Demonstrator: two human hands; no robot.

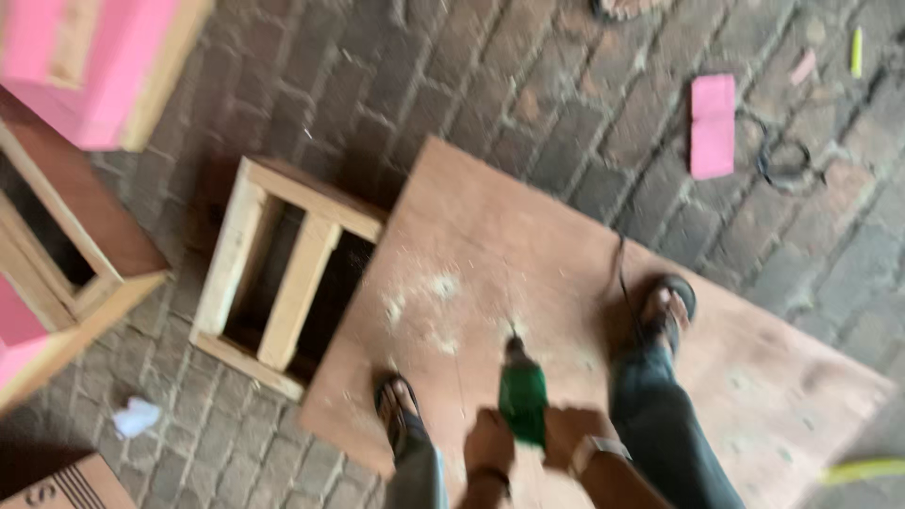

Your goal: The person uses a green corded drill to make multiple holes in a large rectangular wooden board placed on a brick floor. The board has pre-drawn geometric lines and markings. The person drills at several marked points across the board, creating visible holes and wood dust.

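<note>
While the plywood sheet (528, 283) is lying on the brick floor (528, 85), a green drill (523, 401) is being gripped by the left hand (488, 441) and right hand (570, 435), both closed around it. The bit is being pointed down at the sheet (sawdust is scattered there), between two sandalled feet.

The person wears dark blue-grey trousers (660, 415), long and loose, with soft creases down the leg on the right side; the other leg shows only as a narrow grey strip near the bottom edge. On each foot is a dark open sandal (671, 300) with a broad strap across the instep and toes left bare (the second sandal (398, 407) looks the same, though blurred). The right wrist carries a pale, wide band (594, 451), boxy in shape. The left wrist has a thin dark bracelet (492, 476). No sleeves reach the wrists.
</note>
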